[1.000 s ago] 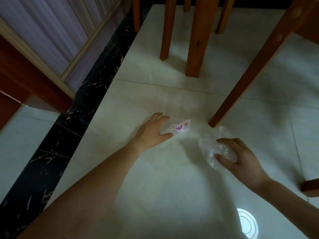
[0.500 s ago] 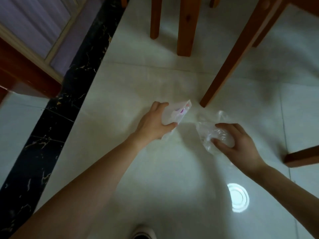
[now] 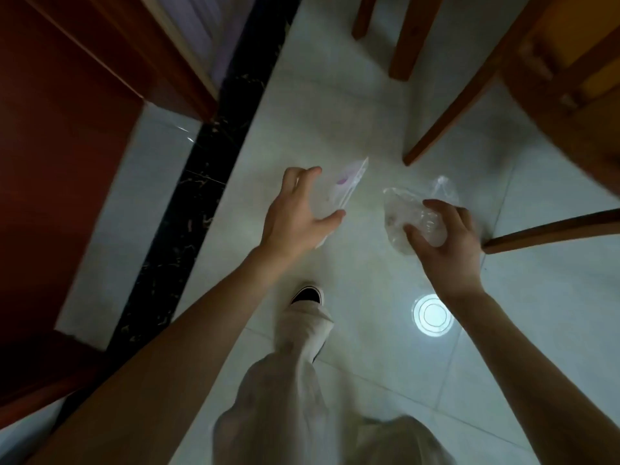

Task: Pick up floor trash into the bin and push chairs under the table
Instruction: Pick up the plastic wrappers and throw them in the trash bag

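Now holding trash in both grips, apparently lifted off the floor [image 3: 369, 263]. Pinching a flat white wrapper [image 3: 339, 193] with pink print in the left grip [image 3: 295, 213], thumb under one edge and fingers curled over the other, with its long axis pointing away from the palm toward the foot of the slanted chair leg [image 3: 446, 112]. Cupping a crumpled clear plastic bag [image 3: 402, 213] in the right grip [image 3: 446, 236], fingers wrapped round it and a loose end poking out on the far side. Side by side, near each other, not touching. No bin anywhere in view, so cannot tell which way to carry. Probably next: turn, find the bin, release both. Nearer the chairs on the right side, so likely pushing with the right grip once emptied. Light, floppy stuff; could slip from a slack pinch.
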Demonstrator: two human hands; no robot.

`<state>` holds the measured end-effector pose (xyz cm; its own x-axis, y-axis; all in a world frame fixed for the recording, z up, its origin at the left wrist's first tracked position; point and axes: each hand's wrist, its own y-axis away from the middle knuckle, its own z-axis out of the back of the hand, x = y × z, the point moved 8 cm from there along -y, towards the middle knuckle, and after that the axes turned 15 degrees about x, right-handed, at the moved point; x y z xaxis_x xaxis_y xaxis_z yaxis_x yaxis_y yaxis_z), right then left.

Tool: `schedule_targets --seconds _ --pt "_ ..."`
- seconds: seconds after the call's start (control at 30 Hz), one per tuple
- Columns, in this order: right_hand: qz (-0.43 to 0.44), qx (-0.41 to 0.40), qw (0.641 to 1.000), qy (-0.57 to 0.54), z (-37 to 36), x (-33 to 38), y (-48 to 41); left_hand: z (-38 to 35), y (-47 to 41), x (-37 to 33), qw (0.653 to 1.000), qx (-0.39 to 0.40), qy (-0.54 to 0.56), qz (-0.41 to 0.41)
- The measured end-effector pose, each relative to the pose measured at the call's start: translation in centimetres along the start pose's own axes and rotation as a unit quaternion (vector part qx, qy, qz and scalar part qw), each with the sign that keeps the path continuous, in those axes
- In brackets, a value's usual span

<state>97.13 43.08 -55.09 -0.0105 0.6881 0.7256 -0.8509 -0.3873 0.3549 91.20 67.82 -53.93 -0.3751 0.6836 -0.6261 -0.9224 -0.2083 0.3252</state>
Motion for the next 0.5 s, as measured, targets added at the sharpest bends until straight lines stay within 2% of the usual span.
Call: schedule_targets --seconds 0.13,0.3,0.4,0.5 --pt "0.029 0.007 1.0 0.01 6.8 10.8 8.1 9.9 10.1 -8.1 0.999 -0.026 0.007 0.019" --pt "0.111 0.011 0.993 0.045 14.3 23.3 19.8 19.4 24.6 -17.7 0.996 -0.077 -0.004 0.043" --pt "0.179 0.028 0.982 0.06 17.3 29.4 27.3 23.3 34.0 -21.8 0.99 -0.133 -0.006 0.051" --pt "0.243 0.078 0.962 0.098 18.4 34.1 34.2 25.9 43.9 -24.4 0.977 -0.201 0.01 0.072"
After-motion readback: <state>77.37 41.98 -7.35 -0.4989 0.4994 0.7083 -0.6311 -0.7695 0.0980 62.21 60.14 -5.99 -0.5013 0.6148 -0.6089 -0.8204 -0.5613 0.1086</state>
